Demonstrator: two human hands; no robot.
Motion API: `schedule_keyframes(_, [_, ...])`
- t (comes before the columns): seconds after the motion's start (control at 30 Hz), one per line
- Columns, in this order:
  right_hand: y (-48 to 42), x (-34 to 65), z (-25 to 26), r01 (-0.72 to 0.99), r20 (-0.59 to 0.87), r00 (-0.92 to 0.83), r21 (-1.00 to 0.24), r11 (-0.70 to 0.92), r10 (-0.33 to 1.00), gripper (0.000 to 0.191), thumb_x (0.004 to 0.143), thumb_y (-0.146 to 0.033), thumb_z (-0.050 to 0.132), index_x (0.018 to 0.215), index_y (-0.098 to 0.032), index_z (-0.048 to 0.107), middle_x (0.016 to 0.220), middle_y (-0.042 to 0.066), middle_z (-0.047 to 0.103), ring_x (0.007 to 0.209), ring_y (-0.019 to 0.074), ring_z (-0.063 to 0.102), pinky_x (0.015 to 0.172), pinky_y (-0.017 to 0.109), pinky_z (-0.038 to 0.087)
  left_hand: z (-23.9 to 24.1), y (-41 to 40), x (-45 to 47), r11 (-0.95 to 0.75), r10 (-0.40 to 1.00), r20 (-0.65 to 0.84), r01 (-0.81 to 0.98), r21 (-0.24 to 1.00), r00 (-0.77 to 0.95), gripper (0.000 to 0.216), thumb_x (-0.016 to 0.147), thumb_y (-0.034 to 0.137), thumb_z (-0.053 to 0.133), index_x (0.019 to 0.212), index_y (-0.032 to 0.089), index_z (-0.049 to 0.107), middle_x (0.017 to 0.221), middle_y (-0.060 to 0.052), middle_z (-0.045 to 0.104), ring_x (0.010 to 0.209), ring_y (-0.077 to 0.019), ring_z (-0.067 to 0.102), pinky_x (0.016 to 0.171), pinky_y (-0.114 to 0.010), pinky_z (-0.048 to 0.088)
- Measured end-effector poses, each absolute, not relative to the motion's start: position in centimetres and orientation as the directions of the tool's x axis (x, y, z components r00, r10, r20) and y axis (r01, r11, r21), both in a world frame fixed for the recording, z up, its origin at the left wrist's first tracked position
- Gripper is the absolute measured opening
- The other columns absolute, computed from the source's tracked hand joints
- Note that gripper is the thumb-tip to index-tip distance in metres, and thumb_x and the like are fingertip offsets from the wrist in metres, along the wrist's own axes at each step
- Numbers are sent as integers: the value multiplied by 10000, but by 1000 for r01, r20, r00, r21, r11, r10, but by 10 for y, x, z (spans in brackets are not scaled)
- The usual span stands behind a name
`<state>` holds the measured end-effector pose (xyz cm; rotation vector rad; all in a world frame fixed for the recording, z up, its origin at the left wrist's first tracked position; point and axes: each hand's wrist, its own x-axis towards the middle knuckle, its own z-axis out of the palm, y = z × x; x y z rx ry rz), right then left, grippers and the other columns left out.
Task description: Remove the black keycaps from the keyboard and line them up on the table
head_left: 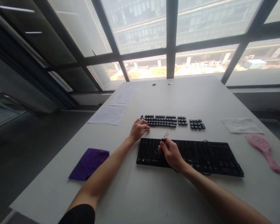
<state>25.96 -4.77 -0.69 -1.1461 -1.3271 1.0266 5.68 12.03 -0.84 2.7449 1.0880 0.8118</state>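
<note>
My right hand (171, 152) is closed around a wire keycap puller (163, 140), its two thin prongs pointing up and away from me. It sits over the left half of a black keyboard (212, 157), which lies lengthwise in front of me. Past the keyboard, loose black keycaps (164, 122) stand on the table in rows grouped like a keyboard layout. My left hand (139, 128) is at the left end of these rows, fingers bent and pinched low over the tabletop. A dark keycap appears at its fingertips, partly hidden by them.
A folded purple cloth (90, 163) lies left of my left forearm. Sheets of paper (108, 115) lie along the table's left edge. On the right are a white cloth or tissue (242, 125) and a pink hairbrush (262, 147). Windows rise behind the white table (189, 96).
</note>
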Motion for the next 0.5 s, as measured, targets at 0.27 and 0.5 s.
schedule_keyframes(0.27, [-48, 261, -5, 66, 149, 5, -987, 149, 989, 295, 989, -441, 499, 824, -201, 546, 680, 18, 656, 603, 158, 601, 613, 268, 473, -21, 126, 56, -686, 712, 503, 638, 350, 490, 78, 776, 296, 797, 821, 238, 770, 982, -42, 647, 978, -224, 511, 915, -398, 458])
schedule_keyframes(0.5, [-48, 260, -7, 28, 162, 27, -987, 161, 986, 301, 982, -446, 503, 811, -201, 541, 708, 32, 660, 615, 165, 600, 621, 279, 485, -17, 125, 57, -661, 736, 499, 642, 388, 456, 88, 763, 289, 806, 796, 227, 754, 966, -41, 656, 981, -229, 536, 917, -405, 461])
